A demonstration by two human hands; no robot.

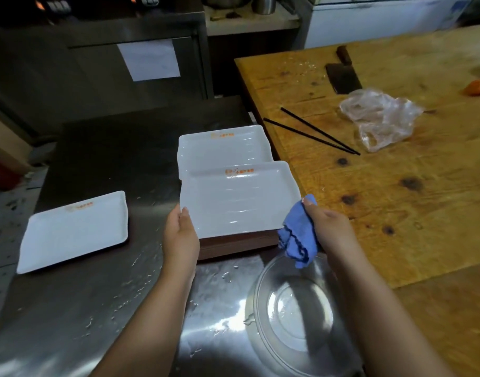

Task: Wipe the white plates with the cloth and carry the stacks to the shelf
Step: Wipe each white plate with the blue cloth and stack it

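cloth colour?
Blue, with darker blue stitched edging; cloth shows best in head view.

Both bare forearms reach forward from the bottom of the view, the left running up the middle, the right coming in from the lower right. The left hand point(180, 231) grips the near-left edge of a plate point(237, 198), thumb on top of the rim. The right hand point(327, 223) is closed around a bunched cloth point(297, 238) at the plate's near-right corner, thumb pointing up.
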